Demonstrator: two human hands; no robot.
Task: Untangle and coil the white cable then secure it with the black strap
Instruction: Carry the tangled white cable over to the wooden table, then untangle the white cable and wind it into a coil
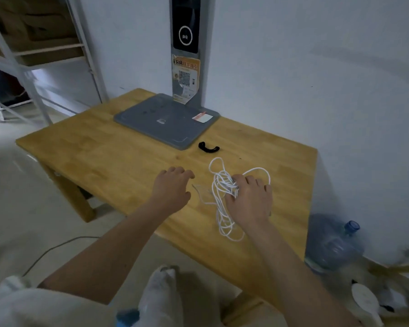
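The thin white cable point(222, 197) lies in a loose tangle on the light wooden bench point(118, 161). All positions below are referenced to this cable.

Cable layout: two open loops extend from the far end of the tangle toward the wall. A longer bundle of loops trails from the near end toward the near edge of the bench and stays on the bench surface.

Right hand point(248, 199): positioned over the right side of the tangle. The fingers are curled down into the knot of strands at the middle of the cable and grasp it. One far loop arcs around the fingertips.

Left hand point(172, 187): positioned just left of the cable, palm down, fingers loosely bent. It grasps nothing and is apart from the strands. Contact with the bench surface cannot be confirmed.

Short black strap point(208, 147): lies curved on the bench beyond the far loops of the cable, apart from them and from both hands.

Flat grey base plate point(165, 121): lies beyond the cable, past the strap and slightly left of it. A grey upright column point(187, 43) with a dark panel and an orange label rises from its far edge.

Blue translucent water bottle point(333, 244): lies on the floor to the right of the cable, below the bench edge.
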